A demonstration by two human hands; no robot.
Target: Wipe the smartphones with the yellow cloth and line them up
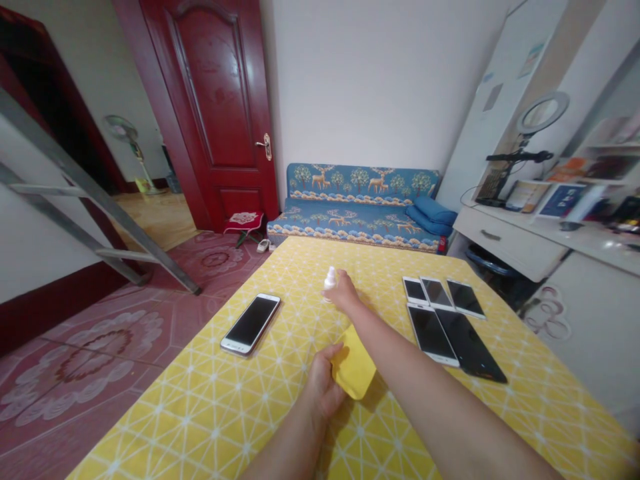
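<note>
My left hand (326, 381) grips a folded yellow cloth (356, 363) low over the table, thumb on top. Farther forward, my right hand (343, 293) is closed around a small white spray bottle (329, 279) that is upright; whether its base touches the table I cannot tell. My right forearm passes above the right side of the cloth. To the left lies a white smartphone (251, 323) with a dark screen, face up and apart from both hands.
Several phones lie in two rows at the right, among them a white one (433, 335) and a black one (470, 343). A yellow patterned tablecloth (200, 413) covers the table. Beyond are a blue sofa (345, 212), a ladder (85, 193) at left and a white cabinet (510, 243) at right.
</note>
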